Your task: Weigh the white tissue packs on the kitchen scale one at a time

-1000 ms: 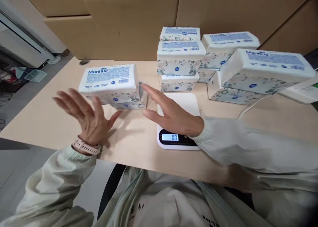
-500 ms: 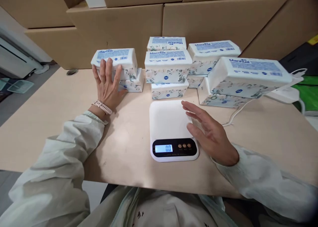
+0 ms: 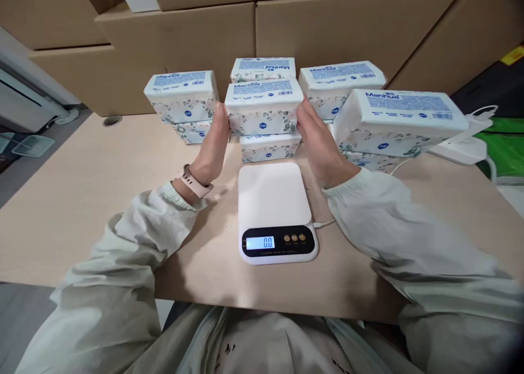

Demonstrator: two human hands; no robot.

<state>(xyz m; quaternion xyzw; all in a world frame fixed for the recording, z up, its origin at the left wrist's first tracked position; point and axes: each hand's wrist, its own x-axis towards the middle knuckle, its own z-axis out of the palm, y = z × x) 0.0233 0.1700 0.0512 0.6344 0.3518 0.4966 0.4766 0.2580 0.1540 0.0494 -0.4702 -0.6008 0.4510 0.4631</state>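
Observation:
A white floral tissue pack (image 3: 264, 117) marked "Manhua" sits on another tissue pack (image 3: 270, 149) behind the scale. At its left side is my left hand (image 3: 213, 144), thumb towards me and the other fingers hidden behind. My right hand (image 3: 321, 142) is against its right side, fingers pointing away. The pack is held between both hands and still appears to rest on the lower one. Nearer to me lies a white digital scale (image 3: 273, 196) with a bare plate; its lit display reads 0.0.
To the left stands another stack of tissue packs (image 3: 182, 98); more packs (image 3: 401, 120) are stacked at the right and behind. Cardboard boxes (image 3: 196, 46) line the back of the table. A white cable (image 3: 325, 224) runs from the scale, and a power strip (image 3: 466, 144) lies far right.
My left hand has left the left stack and moved right to the middle pack. My right hand has gone from above the scale to that pack's right side. The view has shifted slightly.

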